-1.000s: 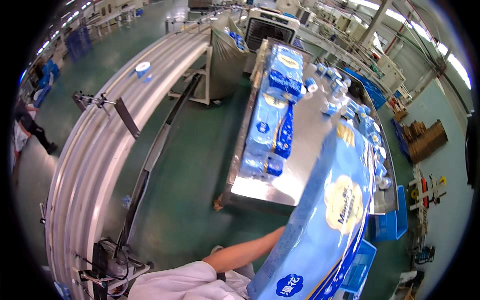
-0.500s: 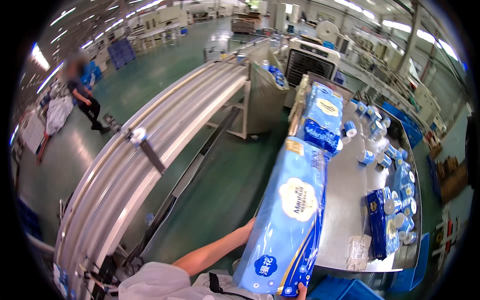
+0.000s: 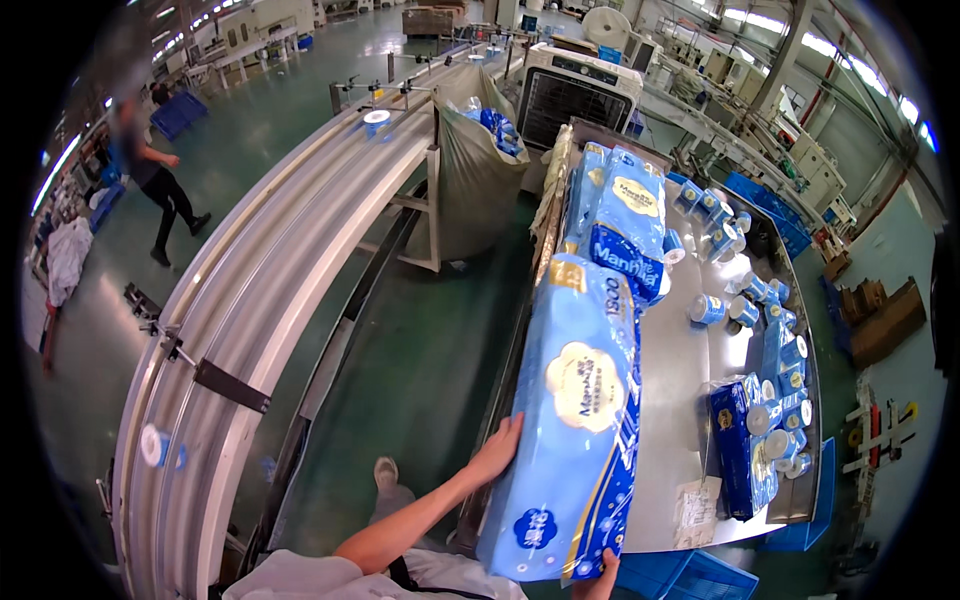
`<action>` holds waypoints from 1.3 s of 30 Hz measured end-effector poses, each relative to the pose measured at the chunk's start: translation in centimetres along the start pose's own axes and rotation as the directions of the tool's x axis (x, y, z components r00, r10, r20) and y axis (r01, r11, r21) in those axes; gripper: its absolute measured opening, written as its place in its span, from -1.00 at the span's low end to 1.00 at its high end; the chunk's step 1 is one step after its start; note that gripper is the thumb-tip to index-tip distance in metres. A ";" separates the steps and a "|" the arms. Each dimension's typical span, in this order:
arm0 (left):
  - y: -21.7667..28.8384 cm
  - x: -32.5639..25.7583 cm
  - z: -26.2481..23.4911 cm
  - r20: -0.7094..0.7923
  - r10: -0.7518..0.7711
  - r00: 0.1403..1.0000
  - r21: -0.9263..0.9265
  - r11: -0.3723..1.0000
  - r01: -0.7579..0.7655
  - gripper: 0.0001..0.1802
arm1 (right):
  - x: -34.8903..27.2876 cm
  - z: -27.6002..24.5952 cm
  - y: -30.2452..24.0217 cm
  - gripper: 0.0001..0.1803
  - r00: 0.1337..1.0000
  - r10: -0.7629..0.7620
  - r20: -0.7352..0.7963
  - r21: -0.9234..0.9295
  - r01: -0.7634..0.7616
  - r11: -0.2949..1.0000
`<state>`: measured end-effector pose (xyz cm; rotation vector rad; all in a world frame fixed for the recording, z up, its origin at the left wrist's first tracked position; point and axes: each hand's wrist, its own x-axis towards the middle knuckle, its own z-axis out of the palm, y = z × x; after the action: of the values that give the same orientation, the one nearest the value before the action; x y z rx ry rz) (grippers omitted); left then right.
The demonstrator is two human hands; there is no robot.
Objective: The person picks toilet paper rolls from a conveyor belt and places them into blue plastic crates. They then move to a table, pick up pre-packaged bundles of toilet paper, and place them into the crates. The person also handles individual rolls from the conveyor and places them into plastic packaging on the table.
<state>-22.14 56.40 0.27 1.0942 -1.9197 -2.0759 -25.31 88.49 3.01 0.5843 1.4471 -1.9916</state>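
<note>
A long light-blue and dark-blue plastic-wrapped pack of toilet paper rolls [image 3: 565, 460] lies lengthwise in front of me along the left side of a metal table [image 3: 665, 410]. Against its left side presses my left hand [image 3: 497, 450], fingers closed on the wrap. My right hand [image 3: 598, 578] grips the near right corner, its fingers partly hidden under the pack. Beyond the far end, touching it, sit more blue packs [image 3: 628, 205]. A smaller dark-blue pack [image 3: 740, 450] stands on the table to the right, beside loose wrapped rolls [image 3: 785, 420].
To my left a curved conveyor [image 3: 270, 260] carries single rolls. A large sack [image 3: 465, 190] of blue packages stands beyond the gap. Blue crates [image 3: 690, 575] sit below the table's near edge. At far left a person [image 3: 150, 180] walks on the green floor.
The view has shifted, and more of my left hand shows on the pack's side. Rolls on the conveyor are in different places. The person at left has changed stride.
</note>
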 end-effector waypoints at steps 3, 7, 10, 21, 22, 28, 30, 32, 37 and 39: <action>3.0 4.2 -3.7 0.156 0.083 0.984 0.174 0.979 -0.110 -0.10 | 1.8 2.6 0.6 -0.22 0.990 -0.140 0.021 -0.038 0.141 0.989; 1.7 6.5 -7.5 0.321 0.403 0.857 0.217 0.849 -0.481 -0.10 | 5.0 7.5 1.9 -0.35 0.923 -0.365 -0.123 -0.084 0.357 0.930; -1.3 5.1 -8.9 0.508 0.413 0.755 0.213 0.790 -0.575 -0.10 | 4.6 12.5 2.5 -0.44 0.804 -0.482 -0.348 -0.092 0.482 0.871; -1.1 6.4 -20.3 0.880 0.110 0.463 0.207 0.788 -0.580 -0.19 | 8.5 12.6 4.2 -0.55 0.299 -0.876 -0.379 -0.860 0.236 0.453; 0.8 7.6 -21.3 0.872 0.119 0.476 0.217 0.776 -0.592 -0.20 | 8.6 11.7 4.5 -0.54 0.256 -0.886 -0.387 -0.859 0.250 0.448; 6.4 18.0 -24.4 0.767 0.314 0.559 0.161 0.749 -0.643 -0.15 | 9.9 9.1 5.9 -0.59 0.191 -0.791 -0.581 -0.673 0.432 0.600; 8.9 22.5 -23.8 0.720 0.367 0.588 0.145 0.750 -0.646 -0.15 | 10.6 10.4 4.9 -0.57 0.206 -0.753 -0.625 -0.648 0.402 0.647; 11.7 27.3 -22.2 0.673 0.434 0.598 0.107 0.744 -0.660 -0.15 | 11.9 10.4 3.8 -0.56 0.224 -0.730 -0.646 -0.623 0.398 0.674; 18.6 38.2 -18.1 0.592 0.312 0.743 0.009 0.919 -0.393 -0.05 | 16.0 13.1 -0.1 -0.60 0.249 -0.725 -0.642 -0.616 0.395 0.682; 19.7 44.5 -16.7 0.564 0.460 0.686 0.092 0.791 -0.605 -0.01 | 18.0 15.5 -1.5 -0.60 0.262 -0.717 -0.646 -0.571 0.457 0.682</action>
<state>-52.98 15.18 0.22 -0.1008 -2.4243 -1.8906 -39.35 70.23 -3.01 1.1006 2.9101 -2.0076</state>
